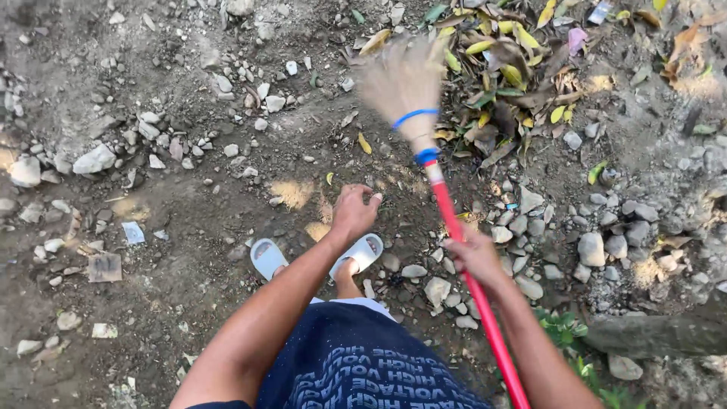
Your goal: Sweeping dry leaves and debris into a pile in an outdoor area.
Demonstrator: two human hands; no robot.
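A: Where is the broom (447, 204) relative to the fingers?
B: Its head lies ahead of both hands, on the ground (189, 227) beside a leaf pile (507, 68).
A: What else?
B: Stones (598, 242) right of the right fingers (454, 246); sandals (269, 257) just behind the left fingers (363, 198).

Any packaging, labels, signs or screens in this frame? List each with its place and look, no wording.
Wrapper scrap: on the dirt, left of the feet; small, pale bluish-white, roughly square.
Cardboard piece: just below that scrap; flat, brown, rectangular.
Wrapper scrap: top edge, beside the leaf pile; small, whitish-blue.
No signs or screens.
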